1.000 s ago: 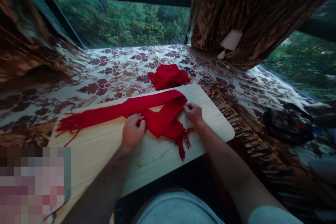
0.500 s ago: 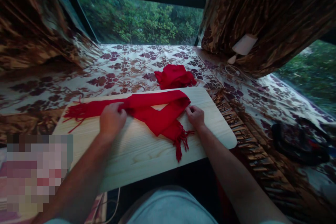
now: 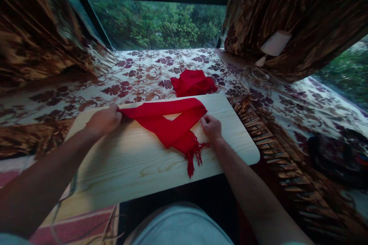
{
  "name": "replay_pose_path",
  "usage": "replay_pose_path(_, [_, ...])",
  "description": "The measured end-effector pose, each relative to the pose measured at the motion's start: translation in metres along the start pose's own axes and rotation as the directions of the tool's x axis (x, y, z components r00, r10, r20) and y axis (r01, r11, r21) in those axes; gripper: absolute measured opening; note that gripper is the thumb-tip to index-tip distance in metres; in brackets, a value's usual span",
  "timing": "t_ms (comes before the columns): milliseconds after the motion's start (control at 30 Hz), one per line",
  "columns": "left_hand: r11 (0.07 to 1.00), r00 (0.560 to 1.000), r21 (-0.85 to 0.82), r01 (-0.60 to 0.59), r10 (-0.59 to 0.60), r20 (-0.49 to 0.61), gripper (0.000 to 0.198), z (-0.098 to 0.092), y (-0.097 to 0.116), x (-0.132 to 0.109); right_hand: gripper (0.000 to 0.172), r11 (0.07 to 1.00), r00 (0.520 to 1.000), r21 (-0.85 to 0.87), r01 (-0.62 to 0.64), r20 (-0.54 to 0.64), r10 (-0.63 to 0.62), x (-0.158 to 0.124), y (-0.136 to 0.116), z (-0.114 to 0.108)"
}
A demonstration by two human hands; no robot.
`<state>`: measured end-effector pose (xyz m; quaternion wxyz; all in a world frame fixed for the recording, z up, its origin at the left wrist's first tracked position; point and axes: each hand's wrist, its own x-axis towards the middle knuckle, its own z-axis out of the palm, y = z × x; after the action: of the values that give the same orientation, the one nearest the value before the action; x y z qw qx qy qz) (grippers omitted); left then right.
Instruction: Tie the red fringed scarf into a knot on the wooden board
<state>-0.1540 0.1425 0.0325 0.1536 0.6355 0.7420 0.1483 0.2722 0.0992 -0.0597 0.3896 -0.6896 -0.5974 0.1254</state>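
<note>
A red fringed scarf [image 3: 169, 126] lies on the pale wooden tabletop, folded into a loop with a small triangular gap of wood showing through. My left hand [image 3: 105, 120] is closed on the scarf's left part and pulls it taut; the fringe on that side is hidden behind the hand. At the right fold, my right hand [image 3: 212, 126] pinches the scarf's edge with thumb and fingers. One fringed end hangs toward the near side of the board, below the fold. Both forearms reach in from the bottom corners.
A second red cloth [image 3: 194, 83] lies bunched just past the wooden tabletop [image 3: 138, 164], on the floral cover [image 3: 135, 72]. A small white lamp [image 3: 276, 43] leans by the right curtain [image 3: 253, 11]. A dark bag-like object [image 3: 336, 157] lies at right.
My left hand has moved left along the scarf, drawing that side out; its left fringe no longer shows. My right hand stays at the right fold. The view has shifted slightly.
</note>
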Motion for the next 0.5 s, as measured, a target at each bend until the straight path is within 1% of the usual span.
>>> replay_pose_path(33, [0.96, 0.995, -0.263, 0.094, -0.096, 0.006, 0.005, -0.005, 0.011, 0.003, 0.026, 1.0, 1.0, -0.002, 0.003, 0.004, -0.003, 0.0, 0.0, 0.0])
replay_pose_path(67, [0.843, 0.976, -0.494, 0.213, -0.202, 0.077, 0.006, -0.008, 0.02, 0.005, 0.026, 1.0, 1.0, -0.002, 0.006, 0.008, -0.006, 0.0, 0.0, 0.0])
replay_pose_path(100, [0.772, 0.967, -0.584, 0.252, -0.231, 0.11, 0.01, -0.008, 0.027, 0.006, 0.026, 1.0, 1.0, 0.0, 0.007, 0.009, -0.007, 0.0, 0.0, 0.0])
replay_pose_path(167, [0.619, 0.935, -0.704, 0.348, -0.278, 0.218, 0.019, -0.002, 0.036, 0.001, 0.026, 1.0, 1.0, 0.008, 0.004, 0.009, -0.004, -0.001, 0.0, 0.0])
replay_pose_path(200, [0.507, 0.906, -0.756, 0.415, -0.31, 0.29, 0.02, 0.005, 0.036, -0.006, 0.026, 1.0, 1.0, 0.011, 0.001, 0.007, -0.001, -0.001, 0.0, 0.0])
replay_pose_path(233, [0.388, 0.851, -0.769, 0.508, -0.367, 0.377, 0.018, 0.014, 0.035, -0.014, 0.026, 1.0, 1.0, 0.01, 0.0, 0.006, 0.0, -0.001, 0.0, 0.0])
replay_pose_path(267, [0.329, 0.797, -0.74, 0.587, -0.398, 0.455, 0.015, 0.023, 0.032, -0.023, 0.025, 1.0, 1.0, 0.007, 0.002, 0.005, -0.002, -0.002, -0.001, 0.0])
replay_pose_path(300, [0.285, 0.768, -0.728, 0.623, -0.4, 0.501, 0.014, 0.033, 0.028, -0.033, 0.025, 1.0, 1.0, 0.0, 0.006, 0.006, -0.006, -0.002, -0.001, 0.0])
replay_pose_path(333, [0.254, 0.781, -0.761, 0.598, -0.397, 0.481, 0.013, 0.042, 0.024, -0.042, 0.025, 1.0, 1.0, -0.009, 0.012, 0.009, -0.012, -0.002, -0.002, 0.0])
replay_pose_path(367, [0.241, 0.802, -0.804, 0.543, -0.432, 0.412, 0.01, 0.051, 0.021, -0.05, 0.025, 1.0, 1.0, -0.019, 0.017, 0.014, -0.017, -0.002, -0.003, -0.001])
replay_pose_path(400, [0.24, 0.823, -0.834, 0.496, -0.438, 0.363, 0.008, 0.058, 0.018, -0.057, 0.025, 0.999, 1.0, -0.029, 0.019, 0.02, -0.018, -0.003, -0.004, -0.001])
replay_pose_path(433, [0.253, 0.842, -0.863, 0.436, -0.452, 0.293, 0.009, 0.063, 0.017, -0.062, 0.025, 0.999, 1.0, -0.039, 0.017, 0.025, -0.016, -0.003, -0.005, -0.001])
replay_pose_path(500, [0.304, 0.862, -0.888, 0.345, -0.478, 0.171, 0.018, 0.071, 0.019, -0.067, 0.024, 0.998, 0.999, -0.056, 0.011, 0.039, -0.009, -0.003, -0.008, -0.002])
